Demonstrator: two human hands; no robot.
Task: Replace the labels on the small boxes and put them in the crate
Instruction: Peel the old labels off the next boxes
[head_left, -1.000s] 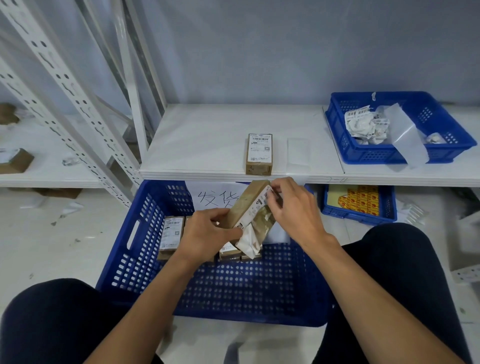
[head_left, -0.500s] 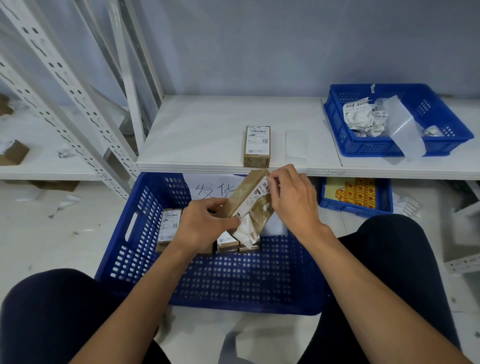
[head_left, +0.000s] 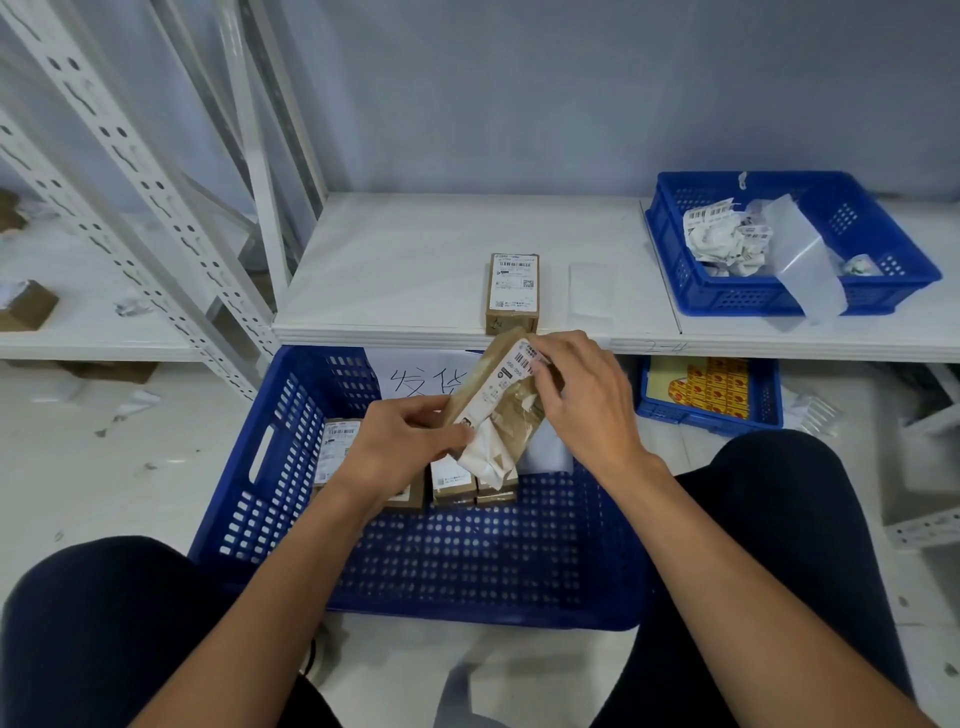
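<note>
Above blue crate (head_left: 291, 467), both hands' fingers (head_left: 540, 358) pinch tilted box (head_left: 485, 382).

White sheet (head_left: 415, 376) in the crate (head_left: 291, 447) reads handwritten "发货".

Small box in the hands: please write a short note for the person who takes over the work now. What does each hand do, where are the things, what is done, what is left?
Left hand: holds the lower end of the small box, tilted above the big crate.
Right hand: fingers pinch the label at the box's upper end; part of it hangs loose and crumpled below.
Done: several labelled boxes already lie in the crate.
Left: finish this box's label and put it in the crate. One more box waits on the shelf.
Old labels lie in the small basket on the right.
</note>
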